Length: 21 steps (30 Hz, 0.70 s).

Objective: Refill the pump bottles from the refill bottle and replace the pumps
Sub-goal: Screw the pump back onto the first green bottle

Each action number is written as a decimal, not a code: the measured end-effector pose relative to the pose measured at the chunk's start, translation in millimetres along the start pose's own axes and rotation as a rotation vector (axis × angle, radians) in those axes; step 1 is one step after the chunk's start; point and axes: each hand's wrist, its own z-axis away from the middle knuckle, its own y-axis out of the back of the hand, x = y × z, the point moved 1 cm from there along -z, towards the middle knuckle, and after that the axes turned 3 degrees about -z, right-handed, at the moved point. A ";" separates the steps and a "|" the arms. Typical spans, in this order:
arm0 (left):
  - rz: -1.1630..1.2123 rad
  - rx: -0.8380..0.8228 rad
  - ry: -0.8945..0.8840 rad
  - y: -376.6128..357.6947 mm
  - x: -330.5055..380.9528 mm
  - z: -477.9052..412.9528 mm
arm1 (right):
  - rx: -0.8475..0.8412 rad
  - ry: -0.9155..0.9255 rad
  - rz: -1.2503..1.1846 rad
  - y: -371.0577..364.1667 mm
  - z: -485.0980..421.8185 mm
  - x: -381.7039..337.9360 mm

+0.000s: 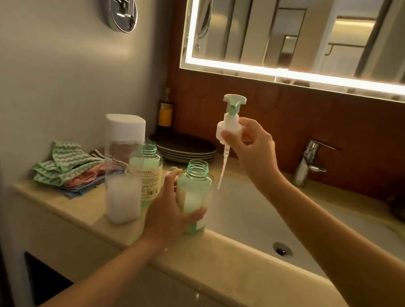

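**Pump Lifted Clear, Bottle Braced at the Basin's Edge**

Well, starting at the left of the frame, the tall clear refill bottle [124, 169] with its white cap stands on the counter [69, 204], about a third full of pale liquid, so I judge it light but top-tall and easy to tip; I'd take it round the middle. Just right of it is an open green pump bottle [147, 169], neck bare. At centre, my left hand [169, 212] is wrapped round the lower body of the second open pump bottle [193, 197], thumb in front, bracing it at the sink [252, 217] rim. It looks like thin plastic (likely slick if soap has run), so a low, firm hold suits it. Up and to the right, my right hand [250, 146] pinches the white collar of the pump [229, 121], its dip tube hanging beside the bottle's neck, outside it. The tube seems bendy; the collar is the stiff place to grip.
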 end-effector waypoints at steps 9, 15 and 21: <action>-0.058 -0.012 -0.059 2.2 1.8 2.6 | 0.290 0.012 -0.223 11.7 -4.9 -31.4; -0.049 -0.022 -0.058 2.9 2.5 2.8 | 0.121 -0.002 -0.158 -5.0 15.6 -15.8; -0.056 -0.028 -0.059 2.4 3.4 2.5 | -0.101 -0.045 -0.051 -26.4 39.8 8.7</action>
